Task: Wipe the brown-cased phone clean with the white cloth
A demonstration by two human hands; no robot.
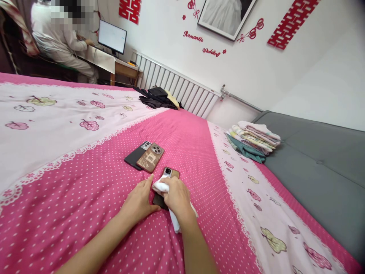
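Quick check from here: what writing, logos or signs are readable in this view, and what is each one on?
"Romantic": red script on the white wall.
"Wedding": red script on the wall, lower right of it.
Red double-happiness paper cuts on the wall: decorative characters.
Monitor screen: too small to read.
Phone under the right hand and cloth: no readable marking.

Two spare phones point(145, 156) lie on the pink bedspread point(85, 198), folded cloths point(253, 140) stacked beside a grey sofa point(319, 171).

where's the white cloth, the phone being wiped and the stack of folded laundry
white cloth point(160, 186), head view, bunched part under the right hand
phone being wiped point(170, 173), head view, its camera end
stack of folded laundry point(256, 137), head view, middle of the pile
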